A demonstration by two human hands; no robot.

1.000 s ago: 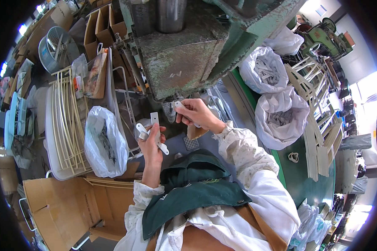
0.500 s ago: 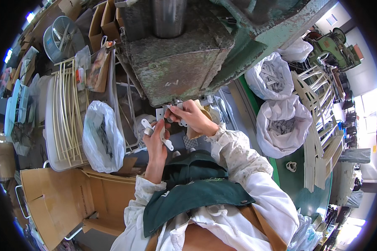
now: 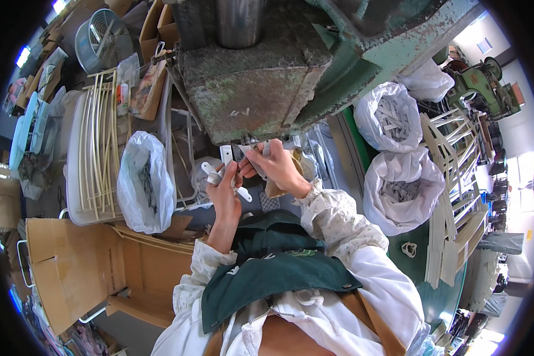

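My left hand is closed on white flat brackets with rounded ends and small holes; some stick out above the fingers and others to both sides. Close beside it on the right, my right hand has its fingers pinched round a pale flat strip, partly covered by the fingers. Both hands are just below the front lower edge of a worn green press. What lies under the press block is hidden from here.
To the left stand a plastic-lined bag of grey parts, a tub with long cream rods and an open carton. On the right are two white bags of metal strips and stacked cream slats.
The right hand's fingers have shifted slightly, and a pale strip shows more plainly at their tips. My left hand still grips the brackets. The whole view has tilted a little.
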